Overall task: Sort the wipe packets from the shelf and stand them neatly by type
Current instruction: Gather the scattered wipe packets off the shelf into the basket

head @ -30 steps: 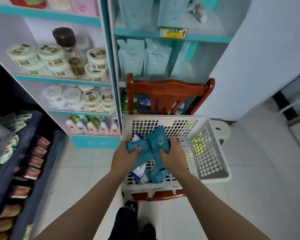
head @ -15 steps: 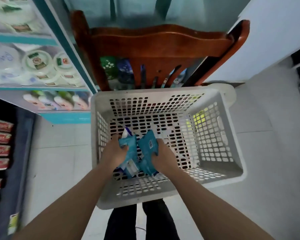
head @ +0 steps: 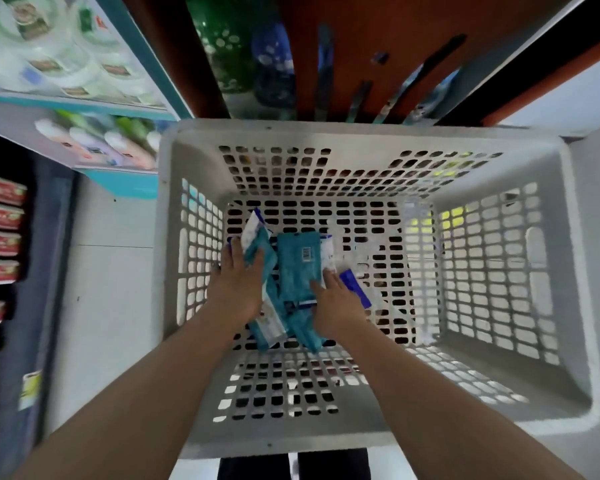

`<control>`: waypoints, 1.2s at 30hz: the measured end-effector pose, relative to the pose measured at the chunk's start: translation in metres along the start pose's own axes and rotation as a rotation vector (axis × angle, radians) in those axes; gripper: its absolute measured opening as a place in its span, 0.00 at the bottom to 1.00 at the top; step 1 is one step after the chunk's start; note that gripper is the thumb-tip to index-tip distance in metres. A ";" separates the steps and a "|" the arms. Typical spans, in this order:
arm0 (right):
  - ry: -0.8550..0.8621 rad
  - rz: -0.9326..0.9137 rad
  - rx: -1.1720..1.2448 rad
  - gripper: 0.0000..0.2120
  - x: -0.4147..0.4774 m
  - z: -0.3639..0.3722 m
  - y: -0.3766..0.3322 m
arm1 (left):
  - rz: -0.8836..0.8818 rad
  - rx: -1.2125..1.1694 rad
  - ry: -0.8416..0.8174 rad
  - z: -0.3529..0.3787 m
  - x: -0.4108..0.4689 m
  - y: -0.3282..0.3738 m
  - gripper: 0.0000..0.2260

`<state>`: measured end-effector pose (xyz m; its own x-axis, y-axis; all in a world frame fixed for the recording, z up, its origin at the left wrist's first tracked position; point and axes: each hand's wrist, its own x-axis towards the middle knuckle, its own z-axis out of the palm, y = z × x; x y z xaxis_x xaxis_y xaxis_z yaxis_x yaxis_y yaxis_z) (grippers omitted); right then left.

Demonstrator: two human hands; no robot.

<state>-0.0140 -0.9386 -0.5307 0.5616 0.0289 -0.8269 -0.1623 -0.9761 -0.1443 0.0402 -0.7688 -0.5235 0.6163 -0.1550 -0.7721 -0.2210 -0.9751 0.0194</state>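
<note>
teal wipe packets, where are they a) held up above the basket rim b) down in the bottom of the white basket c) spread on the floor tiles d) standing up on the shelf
b: the teal wipe packets lie on the perforated bottom of the white basket, with the left hand and right hand resting on them.

Teal packets (head: 298,271) (white basket (head: 361,133))

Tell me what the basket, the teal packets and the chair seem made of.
The basket looks like white moulded plastic, matte, with grid holes. The teal wipe packets are likely soft plastic film: slightly shiny, creased, barcode printed. The chair seems varnished reddish-brown wood, though blurred.
</note>
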 end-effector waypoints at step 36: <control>0.860 -0.931 -0.418 0.18 -0.330 -0.183 -0.243 | -0.702 -0.157 0.873 -0.115 -0.448 -0.144 0.13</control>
<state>-0.0113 -0.7501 -0.1234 0.6811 0.7232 0.1146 0.7311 -0.6632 -0.1599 -0.1173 -0.5769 -0.1074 0.8970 0.4374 0.0634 0.4419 -0.8895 -0.1164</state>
